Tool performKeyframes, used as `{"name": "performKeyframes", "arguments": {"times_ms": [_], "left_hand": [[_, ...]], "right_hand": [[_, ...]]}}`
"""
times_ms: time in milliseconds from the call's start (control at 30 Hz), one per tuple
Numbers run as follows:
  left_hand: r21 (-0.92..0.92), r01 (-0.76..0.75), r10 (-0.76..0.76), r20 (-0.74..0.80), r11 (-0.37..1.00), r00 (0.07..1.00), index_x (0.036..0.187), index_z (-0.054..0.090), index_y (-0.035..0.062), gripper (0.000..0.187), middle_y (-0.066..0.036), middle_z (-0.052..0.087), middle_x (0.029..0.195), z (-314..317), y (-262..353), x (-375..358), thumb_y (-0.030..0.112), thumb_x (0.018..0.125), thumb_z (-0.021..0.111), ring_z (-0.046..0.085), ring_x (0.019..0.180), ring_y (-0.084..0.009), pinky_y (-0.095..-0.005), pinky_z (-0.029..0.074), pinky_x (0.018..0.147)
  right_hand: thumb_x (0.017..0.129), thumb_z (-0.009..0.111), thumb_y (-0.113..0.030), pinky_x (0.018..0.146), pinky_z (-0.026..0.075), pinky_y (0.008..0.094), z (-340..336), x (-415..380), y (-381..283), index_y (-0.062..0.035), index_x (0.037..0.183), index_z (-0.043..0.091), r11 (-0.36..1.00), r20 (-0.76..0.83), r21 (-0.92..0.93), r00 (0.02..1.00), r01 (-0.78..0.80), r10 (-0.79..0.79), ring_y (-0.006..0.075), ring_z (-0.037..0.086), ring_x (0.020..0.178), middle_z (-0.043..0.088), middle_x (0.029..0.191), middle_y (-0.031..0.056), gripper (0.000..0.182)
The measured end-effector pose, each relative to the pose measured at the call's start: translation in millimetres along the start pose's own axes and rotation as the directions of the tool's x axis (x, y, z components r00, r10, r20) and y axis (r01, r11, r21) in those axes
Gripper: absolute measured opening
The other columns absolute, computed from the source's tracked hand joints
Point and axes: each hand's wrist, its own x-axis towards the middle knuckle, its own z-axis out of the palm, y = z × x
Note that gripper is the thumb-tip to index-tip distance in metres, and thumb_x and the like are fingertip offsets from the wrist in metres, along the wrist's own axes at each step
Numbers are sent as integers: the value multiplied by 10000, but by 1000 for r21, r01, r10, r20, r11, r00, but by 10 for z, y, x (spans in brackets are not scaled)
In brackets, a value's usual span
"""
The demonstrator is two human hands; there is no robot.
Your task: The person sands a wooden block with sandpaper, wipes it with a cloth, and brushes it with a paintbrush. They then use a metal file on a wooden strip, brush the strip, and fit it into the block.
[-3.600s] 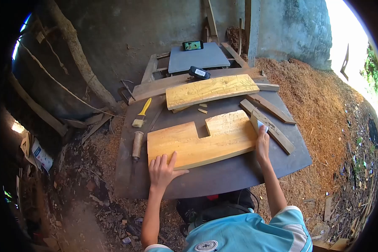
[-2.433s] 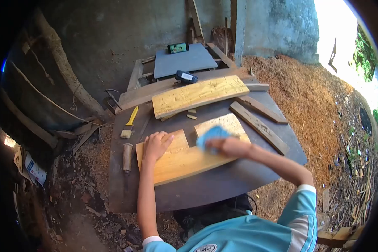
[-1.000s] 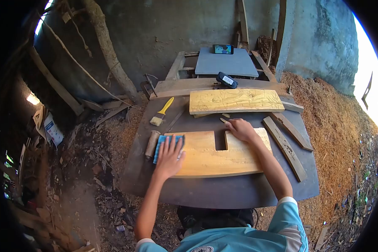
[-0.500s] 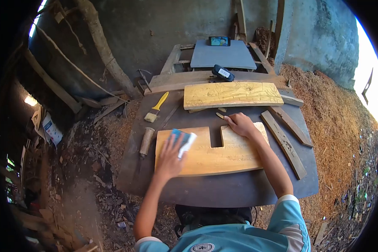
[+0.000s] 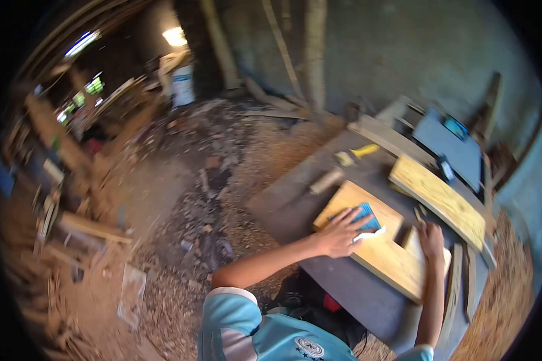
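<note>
A notched wooden board (image 5: 380, 254) lies on the dark tabletop (image 5: 283, 198). My left hand (image 5: 338, 233) rests on the board's left part, its fingers spread over a blue and white piece (image 5: 366, 218) that looks like a folded sheet. On the right part of the board, beside the notch, my right hand (image 5: 430, 239) is closed around a small thin tool (image 5: 419, 215), whose tip sticks out past the fingers. Behind the board lies a thicker yellow plank (image 5: 438, 198) with markings.
A yellow-handled brush (image 5: 364, 151) and a wooden cylinder (image 5: 327, 180) lie at the table's back left. Wooden strips (image 5: 454, 289) lie at the right. A phone (image 5: 456, 127) stands on a grey board (image 5: 442, 147). Debris and wood pieces cover the floor at left.
The head view has swung left and tilted, so the table now appears at the right. My left hand remains over the blue and white piece on the board; my right hand stays near the notch.
</note>
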Motion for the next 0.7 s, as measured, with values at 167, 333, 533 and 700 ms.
{"name": "performKeyframes", "arguments": {"times_ms": [167, 333, 533, 700], "left_hand": [[115, 298, -298, -15, 948, 954, 1389, 287, 160, 496, -189, 145, 1457, -71, -252, 98, 344, 928, 287, 68, 1344, -406, -491, 37, 1091], [33, 236, -238, 99, 971, 966, 1394, 270, 137, 527, -209, 165, 1446, -25, -81, 752, 380, 927, 289, 79, 1339, -418, -539, -12, 1073], [-17, 194, -193, 79, 981, 978, 1382, 300, 142, 527, -191, 217, 1436, 139, -93, 908, 397, 921, 286, 123, 1337, -398, -541, -2, 1074], [-15, 195, -194, 83, 981, 978, 1381, 303, 143, 526, -186, 219, 1436, 136, -92, 911, 396, 920, 284, 134, 1335, -397, -541, 1, 1075]], "right_hand": [[884, 440, -249, 737, 418, 467, 55, 71, 93, 46, 856, 604, 997, 11, 40, 997, 70, -71, 429, 542, 854, 587, 851, 260, 339], [889, 442, -176, 711, 411, 432, 28, 82, 111, 69, 842, 587, 988, 43, 138, 996, 71, -78, 424, 546, 821, 579, 823, 266, 288], [892, 443, -168, 713, 412, 424, 20, 103, 189, 75, 851, 580, 995, 67, 73, 995, 65, -70, 421, 545, 800, 583, 818, 260, 282], [907, 470, -177, 506, 326, 390, 189, 128, 319, 86, 702, 488, 962, -103, 179, 976, 208, -192, 268, 330, 508, 428, 585, 236, 334]]}}
